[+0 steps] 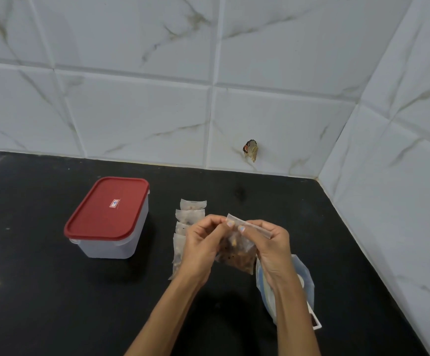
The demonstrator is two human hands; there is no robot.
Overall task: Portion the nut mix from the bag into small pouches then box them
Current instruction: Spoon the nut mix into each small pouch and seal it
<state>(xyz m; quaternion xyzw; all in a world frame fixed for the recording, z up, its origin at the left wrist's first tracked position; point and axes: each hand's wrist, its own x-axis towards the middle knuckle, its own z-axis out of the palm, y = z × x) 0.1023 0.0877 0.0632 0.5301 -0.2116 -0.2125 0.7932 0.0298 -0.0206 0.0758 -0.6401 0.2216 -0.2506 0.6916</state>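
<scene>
Both hands are raised over a black counter [41, 291], holding one small clear pouch [237, 253] between them. The left hand [203, 245] pinches the pouch's top edge at its left end, thumb and fingers curled on the strip. The right hand [270, 245] pinches the same top strip further right, with the strip sticking out past its fingers. The pouch hangs below the fingertips, and brown nut mix fills its lower part. Just left of the hands, a row of pouches [189, 217] lies on the counter, overlapping one another and running from near to far; the left hand hides part of the nearest one. Further left stands a box [111, 240] of translucent plastic with a red lid [106, 209] closed on it, well apart from the row. Under the right forearm, on the near right of the counter, lies the bag [304, 286], bluish and white, partly hidden by the arm. White marbled tiles [136, 111] cover the far and right walls.
</scene>
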